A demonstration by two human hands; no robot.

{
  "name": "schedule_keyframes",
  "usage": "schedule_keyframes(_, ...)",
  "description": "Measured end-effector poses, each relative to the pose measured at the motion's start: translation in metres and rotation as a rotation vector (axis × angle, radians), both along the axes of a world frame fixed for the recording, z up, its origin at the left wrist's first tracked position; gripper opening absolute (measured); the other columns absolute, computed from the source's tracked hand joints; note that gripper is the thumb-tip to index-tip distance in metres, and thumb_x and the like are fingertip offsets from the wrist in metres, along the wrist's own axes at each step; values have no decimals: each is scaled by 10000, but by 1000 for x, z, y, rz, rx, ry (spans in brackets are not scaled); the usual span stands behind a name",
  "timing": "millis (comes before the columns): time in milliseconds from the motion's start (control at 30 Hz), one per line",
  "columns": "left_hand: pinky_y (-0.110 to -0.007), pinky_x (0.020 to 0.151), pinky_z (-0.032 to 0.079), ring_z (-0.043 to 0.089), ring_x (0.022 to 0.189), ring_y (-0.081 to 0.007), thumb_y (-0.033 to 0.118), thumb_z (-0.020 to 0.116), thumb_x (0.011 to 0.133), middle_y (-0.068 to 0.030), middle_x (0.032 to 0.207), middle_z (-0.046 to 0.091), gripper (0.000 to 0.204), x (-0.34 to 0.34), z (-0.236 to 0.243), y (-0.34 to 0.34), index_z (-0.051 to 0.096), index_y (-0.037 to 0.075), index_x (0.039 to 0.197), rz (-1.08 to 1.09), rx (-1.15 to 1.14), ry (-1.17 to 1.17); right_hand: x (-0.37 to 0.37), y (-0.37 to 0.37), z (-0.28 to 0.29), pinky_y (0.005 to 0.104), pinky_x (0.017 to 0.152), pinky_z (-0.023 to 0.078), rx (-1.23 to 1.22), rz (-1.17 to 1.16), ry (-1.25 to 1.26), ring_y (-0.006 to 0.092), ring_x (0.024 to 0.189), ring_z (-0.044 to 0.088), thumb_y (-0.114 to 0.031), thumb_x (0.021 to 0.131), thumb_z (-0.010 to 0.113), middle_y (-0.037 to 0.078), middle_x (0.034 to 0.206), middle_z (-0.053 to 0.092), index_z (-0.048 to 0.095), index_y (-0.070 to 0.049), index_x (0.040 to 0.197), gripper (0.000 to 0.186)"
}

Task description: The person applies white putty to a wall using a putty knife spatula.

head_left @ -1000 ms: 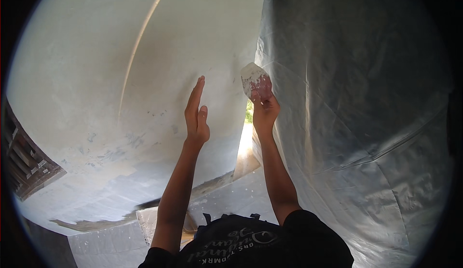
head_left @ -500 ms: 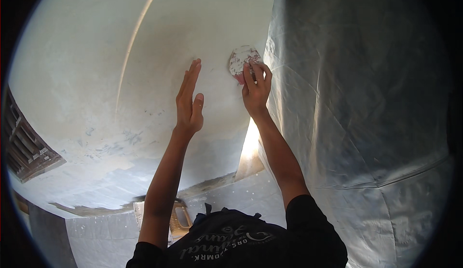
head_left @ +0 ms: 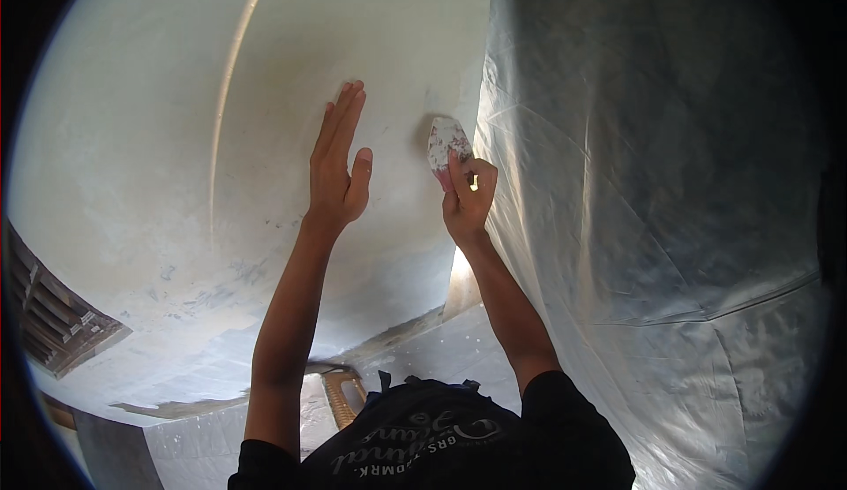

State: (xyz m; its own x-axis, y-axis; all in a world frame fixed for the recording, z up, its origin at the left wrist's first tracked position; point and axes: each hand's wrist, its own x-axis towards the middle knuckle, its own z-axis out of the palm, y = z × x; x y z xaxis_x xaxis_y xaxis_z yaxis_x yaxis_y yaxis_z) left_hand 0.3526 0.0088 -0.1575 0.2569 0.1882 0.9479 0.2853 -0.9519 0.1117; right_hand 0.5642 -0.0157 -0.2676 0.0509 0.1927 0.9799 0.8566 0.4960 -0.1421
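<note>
My right hand [head_left: 469, 203] grips a putty scraper [head_left: 446, 139] with a reddish body and a face smeared in white filler. Its blade is tilted and sits at the pale plastered wall [head_left: 388, 40], close to the wall's right edge; whether it touches is hard to tell. A faint grey patch shows on the wall just above the blade. To the left, my left hand [head_left: 337, 164] is stretched out, its fingers straight and side by side with the thumb apart. Nothing is in it, and it appears to rest against or hover just off the wall.
A silvery plastic sheet [head_left: 653, 155] hangs in folds along the right. At lower left is a brown slatted vent [head_left: 57, 314]. Below, a wicker-like chair [head_left: 340, 397] stands partly behind my torso. More grey sheeting [head_left: 198, 446] lies at the wall's foot.
My right hand has come down the wall with the scraper, whose face is now turned more edge-on. My left hand sits slightly higher and further left in the view, which has itself shifted.
</note>
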Motion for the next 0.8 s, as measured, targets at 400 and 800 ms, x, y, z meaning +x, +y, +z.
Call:
schedule_keyframes(400, -514, 1200, 230, 377, 1442, -367, 128, 418, 946, -195, 1505, 462, 545, -4, 0, 3, 419, -33, 1467, -60, 20, 41, -23, 25, 24, 441, 836, 468, 67, -167, -65, 342, 990, 535, 107, 657, 668, 146, 1086, 560, 649, -29, 1255, 613)
schedule_keyframes(800, -523, 1174, 294, 416, 1421, -349, 50, 509, 863, -184, 1476, 498, 554, 0, 41, 3, 493, -30, 1411, 80, 154, 202, -25, -22, 27, 264, 670, 563, -80, 612, 866, 105, 765, 596, -1, 950, 631, 53, 938, 560, 673, 61, 970, 78)
